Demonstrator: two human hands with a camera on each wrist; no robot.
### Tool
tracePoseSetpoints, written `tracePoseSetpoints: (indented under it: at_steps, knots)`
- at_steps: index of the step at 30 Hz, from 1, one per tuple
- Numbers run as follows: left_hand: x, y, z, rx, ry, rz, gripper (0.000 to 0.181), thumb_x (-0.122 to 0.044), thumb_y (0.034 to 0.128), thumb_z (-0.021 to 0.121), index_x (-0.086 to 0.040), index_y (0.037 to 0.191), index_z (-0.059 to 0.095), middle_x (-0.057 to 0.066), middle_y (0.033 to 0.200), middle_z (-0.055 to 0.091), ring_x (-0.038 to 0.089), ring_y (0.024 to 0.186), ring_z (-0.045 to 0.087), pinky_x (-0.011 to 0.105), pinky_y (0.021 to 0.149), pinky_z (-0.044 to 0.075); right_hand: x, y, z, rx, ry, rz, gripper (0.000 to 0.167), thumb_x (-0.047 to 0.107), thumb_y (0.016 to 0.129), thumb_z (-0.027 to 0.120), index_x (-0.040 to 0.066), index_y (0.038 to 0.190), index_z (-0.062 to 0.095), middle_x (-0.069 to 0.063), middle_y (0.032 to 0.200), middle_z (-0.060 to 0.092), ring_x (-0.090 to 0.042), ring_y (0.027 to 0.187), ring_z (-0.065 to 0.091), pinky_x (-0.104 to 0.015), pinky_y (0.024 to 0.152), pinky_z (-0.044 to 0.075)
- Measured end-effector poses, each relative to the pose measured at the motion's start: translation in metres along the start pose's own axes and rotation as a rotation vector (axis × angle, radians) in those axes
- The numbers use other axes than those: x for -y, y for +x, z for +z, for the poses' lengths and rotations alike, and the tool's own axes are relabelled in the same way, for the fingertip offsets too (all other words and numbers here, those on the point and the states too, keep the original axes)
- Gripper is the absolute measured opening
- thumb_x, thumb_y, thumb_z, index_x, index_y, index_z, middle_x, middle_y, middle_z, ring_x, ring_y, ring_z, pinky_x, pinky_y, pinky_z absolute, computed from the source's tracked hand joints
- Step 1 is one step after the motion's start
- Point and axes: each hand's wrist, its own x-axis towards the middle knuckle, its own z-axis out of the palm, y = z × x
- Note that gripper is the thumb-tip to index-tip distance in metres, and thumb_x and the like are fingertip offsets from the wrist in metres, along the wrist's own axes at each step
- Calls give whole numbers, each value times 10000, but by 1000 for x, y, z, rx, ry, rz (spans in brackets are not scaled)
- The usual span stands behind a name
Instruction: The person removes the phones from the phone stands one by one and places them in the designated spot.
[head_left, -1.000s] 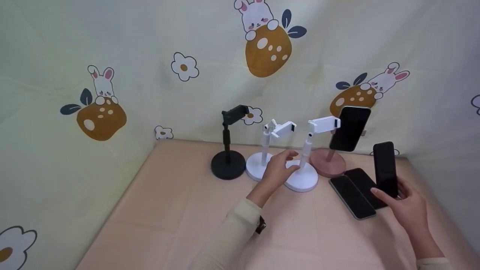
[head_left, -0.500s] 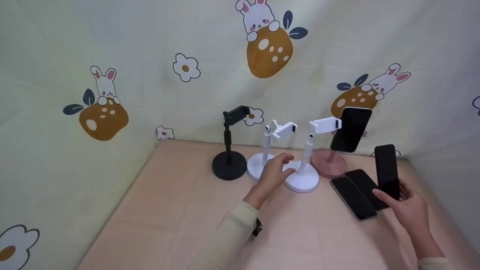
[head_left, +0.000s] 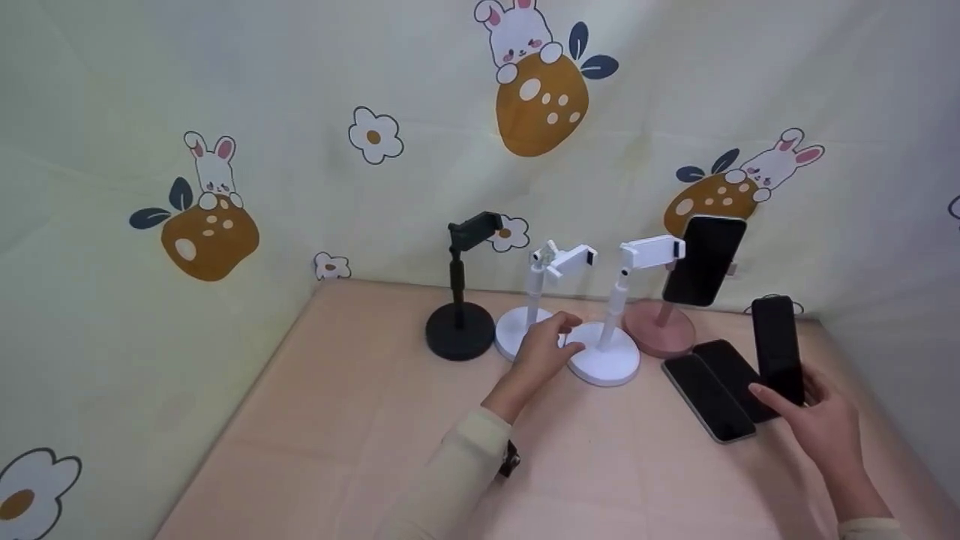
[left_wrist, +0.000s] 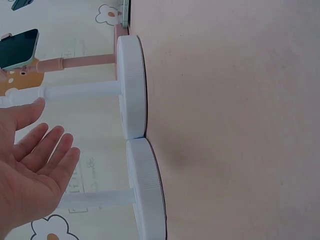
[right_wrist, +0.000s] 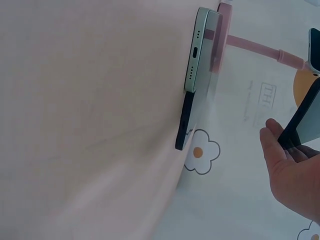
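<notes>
My right hand (head_left: 825, 427) grips a black smartphone (head_left: 778, 349) by its lower end, raised above the table; in the right wrist view the phone (right_wrist: 306, 122) tilts between thumb and fingers. Two more smartphones, one (head_left: 709, 397) overlapping the other (head_left: 726, 364), lie screen up below it. My left hand (head_left: 541, 352) hovers with fingers loosely bent beside the front white phone stand (head_left: 604, 366). Nothing is in that palm (left_wrist: 35, 185) in the left wrist view. A second white stand (head_left: 534, 289) stands partly behind the left hand. Both white stands have bare clamps.
At the left of the row is a black phone stand (head_left: 460, 334). A pink stand (head_left: 660, 330) at the right bears a smartphone (head_left: 705, 261) in its clamp. The stands sit close together near the table's (head_left: 360, 420) back edge, before a patterned cloth backdrop (head_left: 300, 75).
My left hand has drawn back slightly to the left, away from the front white stand's pole. The right hand has lowered a little with the smartphone.
</notes>
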Motion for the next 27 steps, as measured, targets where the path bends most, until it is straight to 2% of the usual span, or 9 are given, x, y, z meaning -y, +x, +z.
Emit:
tracePoseSetpoints:
  at_steps: [2,5,8,11,12,13,17,19,27]
  knots:
    - [1,-1,0,5,0,-8,366,-198,932,708,-202,1285,611,-19,1313,655,157,1229,604,326,1053,510,-1,0,0,2,-9,11,923,472,871,737,81,1569,277,-220,1585,341,-388,1458,349,-270,1198,331]
    - [3,-1,-1,9,-12,-10,360,-205,932,709,-206,1278,610,-11,1313,652,161,1228,601,329,1051,513,-1,1,0,10,2,23,949,479,870,733,55,1571,253,-240,1593,313,-408,1462,329,-509,1201,299]
    - [6,-1,-2,10,-16,6,366,-190,932,708,-189,1283,608,7,1324,650,177,1245,599,338,1058,509,-2,1,-1,17,-12,32,966,503,869,725,58,1576,239,-242,1595,307,-414,1460,333,-269,1187,348]
    - [9,0,-3,11,-12,22,372,-173,933,704,-173,1292,605,21,1333,646,188,1260,595,344,1066,503,-4,1,-1,24,-13,24,969,507,870,722,54,1575,236,-246,1594,306,-414,1457,335,7,992,335]
    - [10,0,-4,11,-9,25,374,-174,934,703,-170,1295,603,24,1335,645,190,1262,595,344,1068,501,-5,0,-1,28,-20,23,969,512,869,721,57,1576,237,-243,1592,311,-412,1454,341,54,912,314]
    - [11,0,-4,12,-9,23,374,-174,935,702,-171,1295,603,23,1336,644,189,1262,595,343,1067,503,-5,1,-1,32,-24,21,971,513,870,719,52,1575,236,-246,1592,308,-415,1454,339,44,931,321]
    - [12,-1,-4,9,-8,19,370,-182,936,702,-178,1293,604,18,1331,643,184,1252,600,333,1055,511,-8,3,-2,46,-42,23,977,525,874,709,41,1574,229,-256,1592,296,-428,1453,330,-267,1183,352]
    - [13,-1,-4,10,-13,16,371,-181,936,702,-182,1293,604,14,1332,642,181,1252,600,329,1054,512,-10,4,-3,50,-52,29,979,530,877,703,39,1575,223,-259,1594,288,-436,1453,322,-481,1204,311]
    - [14,-2,-6,15,-16,-7,358,-177,938,699,-189,1285,612,16,1319,646,190,1242,601,342,1055,514,-16,10,-5,66,-78,47,1008,542,880,691,6,1572,191,-287,1591,262,-480,1446,297,-604,1159,298]
